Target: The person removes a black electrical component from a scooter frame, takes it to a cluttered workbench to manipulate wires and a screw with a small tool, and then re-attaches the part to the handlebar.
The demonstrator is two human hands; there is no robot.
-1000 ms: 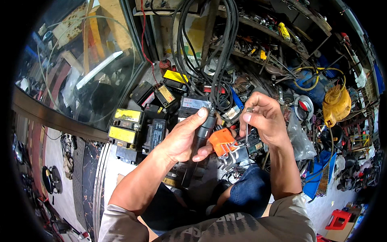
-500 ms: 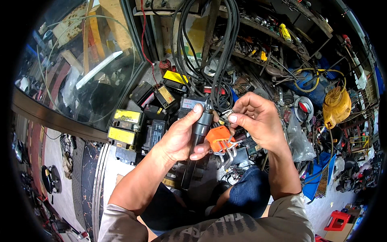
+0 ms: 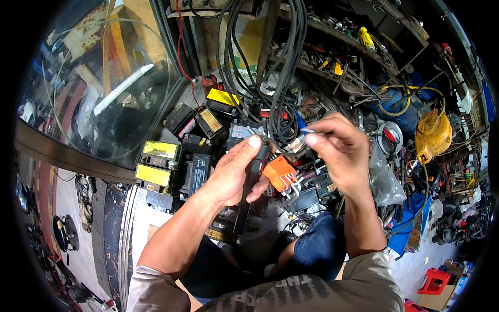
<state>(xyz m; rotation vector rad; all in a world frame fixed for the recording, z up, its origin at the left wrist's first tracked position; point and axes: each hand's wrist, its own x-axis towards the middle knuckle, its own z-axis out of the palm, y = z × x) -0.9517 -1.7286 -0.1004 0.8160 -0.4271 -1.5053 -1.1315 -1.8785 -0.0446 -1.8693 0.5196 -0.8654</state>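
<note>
The left hand (image 3: 231, 177) is wrapped round a black tube (image 3: 242, 210), its thumb pressed along the upper end and the tube's long lower part running down below the palm toward the knees. Just right of that grip, by the curled fingers, an orange hex-key holder (image 3: 279, 173) sits tilted, with bent steel hex keys (image 3: 295, 188) poking out of its lower side; it seems to be carried by the same hand, though the fingers' hold on it is partly hidden.

The right hand (image 3: 343, 148) is closed in a thumb-and-finger pinch on a slim metal piece (image 3: 307, 131) — probably a loose hex key, but too small and blurred to be sure. It hovers up and to the right of the left grip, apart from the tube.

As for progress, the work looks to be at an early or middle stage: the tube is in hand and the holder is at the ready, with several keys seated in it. No key can be made out fitted into the tube's upper end — so any fitting or turning appears not yet done, and whether anything has been loosened cannot be told.
</note>
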